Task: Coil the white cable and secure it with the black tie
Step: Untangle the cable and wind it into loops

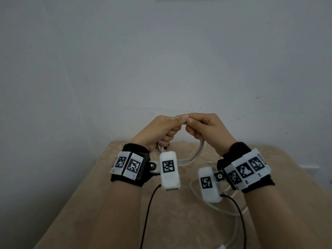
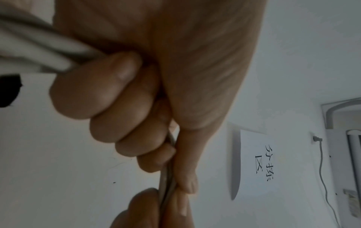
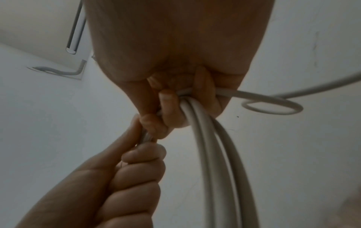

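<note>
Both hands are raised above the far edge of the table (image 1: 100,203), thumbs nearly touching. My left hand (image 1: 162,130) is fisted round several strands of the white cable (image 1: 195,156), seen close in the left wrist view as the cable (image 2: 39,50) entering the left hand (image 2: 109,108). My right hand (image 1: 204,129) pinches the same bundle beside it; there the cable (image 3: 207,154) hangs in a loop below the right hand (image 3: 175,100). A small black piece (image 2: 8,89), possibly the tie, shows by the left hand's little finger.
The rest of the white cable (image 1: 197,197) trails loose on the tan tablecloth under my right wrist, with a small curl (image 3: 273,106) of it hanging free. Black camera cords (image 1: 149,209) run from both wrists toward me. A plain wall stands right behind the table.
</note>
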A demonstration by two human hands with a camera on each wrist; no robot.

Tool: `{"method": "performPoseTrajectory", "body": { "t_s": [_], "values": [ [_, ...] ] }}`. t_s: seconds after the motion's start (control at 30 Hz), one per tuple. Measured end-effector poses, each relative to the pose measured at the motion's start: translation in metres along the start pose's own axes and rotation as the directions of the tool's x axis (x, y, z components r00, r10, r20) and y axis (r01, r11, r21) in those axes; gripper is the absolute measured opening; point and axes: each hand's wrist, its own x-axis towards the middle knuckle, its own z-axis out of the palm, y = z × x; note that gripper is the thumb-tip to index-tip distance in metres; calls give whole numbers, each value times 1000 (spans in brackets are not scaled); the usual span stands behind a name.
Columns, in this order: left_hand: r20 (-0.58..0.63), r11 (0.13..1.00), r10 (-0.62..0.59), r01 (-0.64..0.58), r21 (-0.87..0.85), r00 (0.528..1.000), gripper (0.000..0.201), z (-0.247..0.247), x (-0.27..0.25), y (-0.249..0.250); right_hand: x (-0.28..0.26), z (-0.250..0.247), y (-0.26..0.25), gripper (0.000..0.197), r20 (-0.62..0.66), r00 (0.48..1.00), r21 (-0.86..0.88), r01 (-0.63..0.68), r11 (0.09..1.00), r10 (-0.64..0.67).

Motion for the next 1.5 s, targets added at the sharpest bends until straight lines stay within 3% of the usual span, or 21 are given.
{"method": "performPoseTrajectory", "body": {
  "t_s": [0.27,0.57,0.67,0.83,1.0,1.07,1.13,1.2,1.27,1.3,1.37,1.5],
  "values": [
    [-49,1000,24,-25,-15,999,48,4,1,1,1,-3,3,26,-14,1000,29,7,1000,-7],
    [-203,986,80,-107,-125,976,46,-8,-1,4,0,-23,2,20,-152,988,-35,-13,999,8],
    [-253,983,88,-125,-132,963,46,-14,-3,3,-1,-30,2,14,-180,984,-112,-20,994,-1],
    [-309,967,91,-159,-201,947,46,-19,-4,5,1,-37,6,9,-173,981,-395,12,919,-87],
    [-337,954,80,-169,-246,938,46,-24,-5,4,3,-37,11,11,-329,937,-211,52,976,-121],
    [-352,953,75,-170,-249,933,46,-26,-5,2,5,-37,15,9,-360,929,-244,-2,970,-89],
    [-361,951,67,-169,-258,930,46,-27,-5,2,6,-37,22,13,-313,949,-318,-149,936,44],
    [-377,951,62,-170,-260,924,45,-28,-5,1,4,-36,26,23,-156,956,-377,-288,880,247],
    [-404,952,58,-173,-253,913,45,-30,-5,0,1,-32,29,25,43,911,-497,-337,800,410],
    [-413,952,55,-172,-253,909,45,-31,-5,0,0,-29,28,21,81,893,-543,-333,771,443],
    [-410,952,51,-168,-255,911,45,-32,-5,-1,0,-26,28,14,36,905,-510,-349,787,424],
    [-304,965,67,-139,-223,950,46,-31,-7,0,1,-18,22,15,-30,945,-266,-322,909,326]
  ]
}}
